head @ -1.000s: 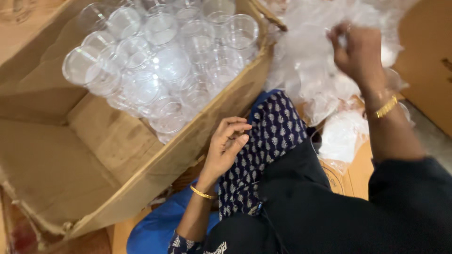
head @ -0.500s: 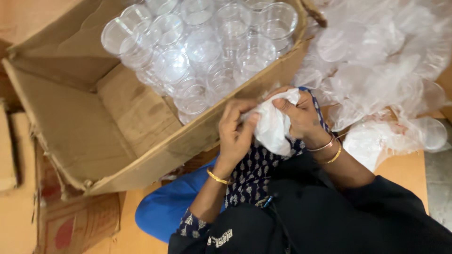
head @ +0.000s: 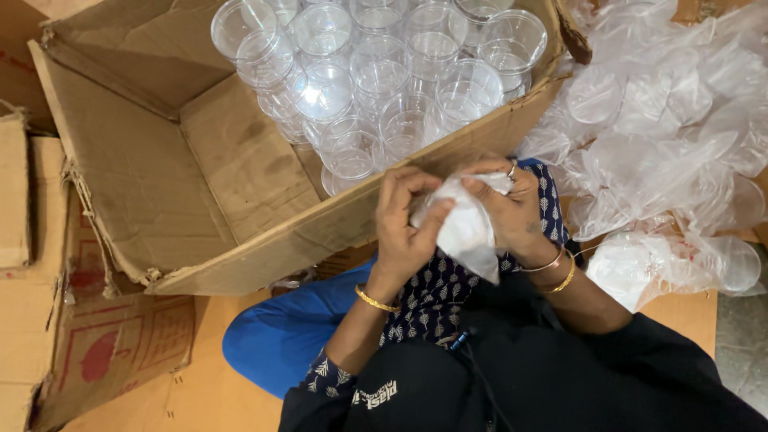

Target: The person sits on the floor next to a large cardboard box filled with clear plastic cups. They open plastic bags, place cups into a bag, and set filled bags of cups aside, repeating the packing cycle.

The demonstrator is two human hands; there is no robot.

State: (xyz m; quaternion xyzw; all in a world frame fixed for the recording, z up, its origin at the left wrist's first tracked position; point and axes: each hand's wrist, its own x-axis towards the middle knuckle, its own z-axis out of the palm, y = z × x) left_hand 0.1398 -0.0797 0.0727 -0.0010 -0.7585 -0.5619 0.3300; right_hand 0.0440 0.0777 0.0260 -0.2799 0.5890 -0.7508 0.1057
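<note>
Both hands up at the cardboard box [head: 240,240] front wall | left hand [head: 404,224] and right hand [head: 516,212] pinching one thin plastic bag [head: 464,232], fingertips working its mouth | clear cups [head: 376,72] inside the box | bag pile [head: 664,136] right of it.

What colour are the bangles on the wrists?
Gold: one bangle by the left hand, two bangles by the right hand, in the head view.

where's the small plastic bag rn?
Head view, centre: the plastic bag is pinched between left hand and right hand, just below the cardboard box edge.
</note>
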